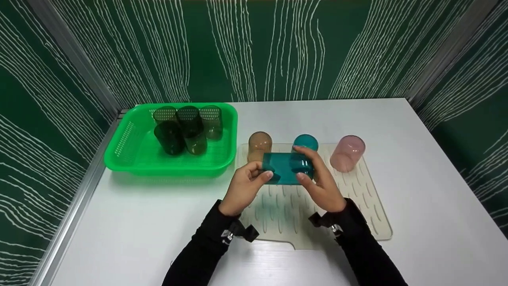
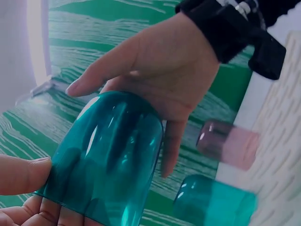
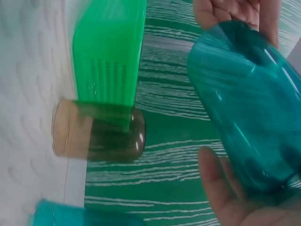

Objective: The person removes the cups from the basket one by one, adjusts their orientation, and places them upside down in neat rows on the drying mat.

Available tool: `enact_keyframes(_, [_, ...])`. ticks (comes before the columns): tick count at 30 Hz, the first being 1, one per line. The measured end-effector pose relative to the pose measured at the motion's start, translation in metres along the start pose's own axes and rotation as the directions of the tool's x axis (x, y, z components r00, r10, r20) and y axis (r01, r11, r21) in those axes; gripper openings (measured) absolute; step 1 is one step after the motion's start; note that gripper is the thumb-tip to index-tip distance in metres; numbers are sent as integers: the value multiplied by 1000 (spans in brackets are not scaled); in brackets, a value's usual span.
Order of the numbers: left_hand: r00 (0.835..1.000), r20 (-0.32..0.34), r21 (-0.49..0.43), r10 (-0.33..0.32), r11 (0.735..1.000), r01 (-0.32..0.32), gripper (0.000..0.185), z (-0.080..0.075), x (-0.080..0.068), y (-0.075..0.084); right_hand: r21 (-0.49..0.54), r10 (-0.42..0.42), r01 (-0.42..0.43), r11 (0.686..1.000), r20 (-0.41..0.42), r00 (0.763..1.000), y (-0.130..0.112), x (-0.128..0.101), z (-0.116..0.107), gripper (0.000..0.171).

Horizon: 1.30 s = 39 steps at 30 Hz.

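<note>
Lighting's pretty even and bright from overhead. The white desk point(image 1: 416, 190) shows only soft shadows under the green basket point(image 1: 131, 151) and the hands, plus a mild sheen near the bottom edge. The head view is sharp in the middle, with wall lines bowing at the edges. Both wrist views are softer: the pink cup point(image 2: 230, 143) is smeared, and the teal cup point(image 2: 108, 155) has glare streaks.
</note>
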<state>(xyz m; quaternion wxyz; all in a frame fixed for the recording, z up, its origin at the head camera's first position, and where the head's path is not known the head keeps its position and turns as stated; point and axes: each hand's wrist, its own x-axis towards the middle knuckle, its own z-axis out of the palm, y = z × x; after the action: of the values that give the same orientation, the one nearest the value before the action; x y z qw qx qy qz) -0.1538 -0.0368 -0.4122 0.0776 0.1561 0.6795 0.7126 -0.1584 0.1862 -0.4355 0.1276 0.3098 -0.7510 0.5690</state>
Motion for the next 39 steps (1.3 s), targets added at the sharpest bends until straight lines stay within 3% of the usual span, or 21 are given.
enact_keyframes(4, [1000, 5, -43, -12, 999, 13, 18, 5, 1, -4, -10, -26, 25, 1000, -65, 998, 1, 0, 6, 50])
enact_keyframes(10, [1000, -2, -77, -31, 997, 31, 18, 11, 0, -7, -62, 13, -22, 998, -153, 988, 1, -1, 12, 51])
enact_keyframes(15, [999, 1, -81, -47, 996, 47, 18, 13, -2, -7, -95, -24, 7, 995, -179, 984, 2, -2, 14, 49])
enact_keyframes(34, [994, 93, -40, -63, 997, 67, 28, 0, -5, -3, -154, -45, 22, 988, -151, 987, -2, 7, 11, 47])
enact_keyframes(39, [995, 93, 10, -28, 1000, 27, 30, -9, -5, -1, -210, -34, 6, 978, -132, 991, -5, 13, 4, 50])
